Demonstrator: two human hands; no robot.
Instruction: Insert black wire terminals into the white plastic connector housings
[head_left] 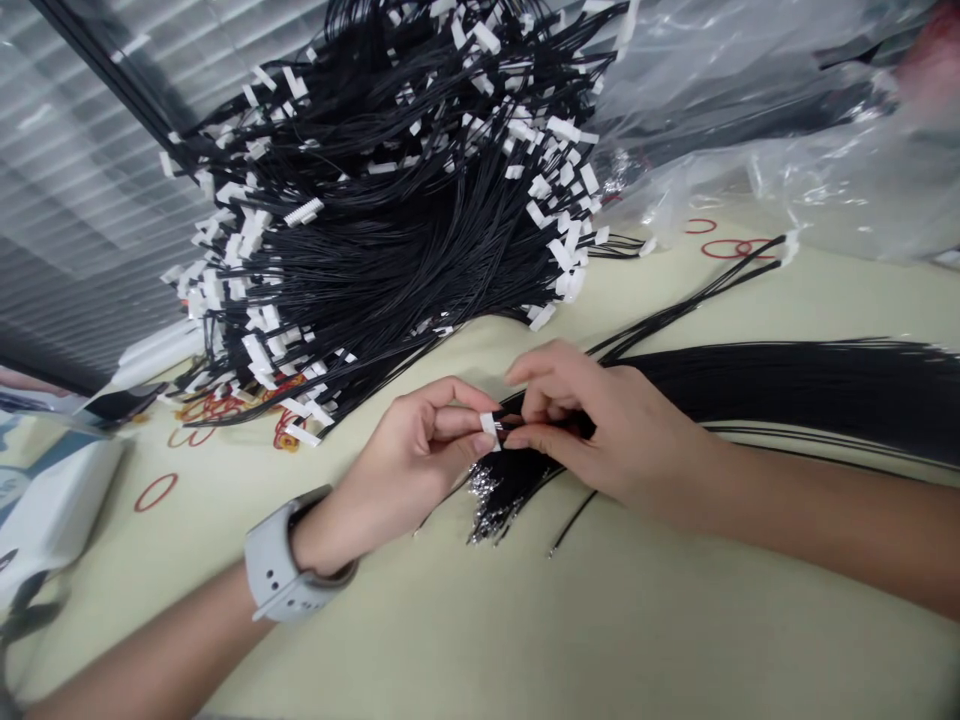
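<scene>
Between the thumb and fingers of my left hand (427, 445) is a small white connector housing (490, 430), its open side turned to the right. Short black wires run from the housing toward my right hand (600, 420), whose thumb and index finger close around them. Under both hands lies a bundle of loose black wires (795, 385), with shiny metal crimp terminals (487, 500) at its near left end. One single wire (574, 522) sticks out below my right hand. The exact wire ends at the housing are too small to make out.
A tall heap of black wire harnesses (405, 240) with white connectors stands behind my hands. Clear plastic bags (787, 160) lie at the back right. Red rubber bands (156, 492) are scattered about. A white device (67, 500) sits at the left edge, near window blinds (90, 190).
</scene>
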